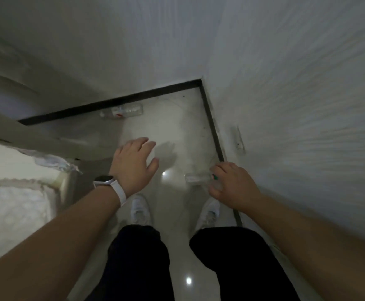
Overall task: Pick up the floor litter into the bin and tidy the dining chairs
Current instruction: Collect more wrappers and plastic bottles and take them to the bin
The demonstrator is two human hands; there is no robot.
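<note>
No text, number or brand is legible. The floor bottle (122, 112) label shows only blurred red marks. The held bottle (195, 178) label, at the right hand (234, 184), is unreadable.

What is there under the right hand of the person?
A clear plastic bottle, which the right hand grips. One end sticks out toward the person's left, over the pale floor. The hand covers the other end, so that part cannot be seen.
</note>
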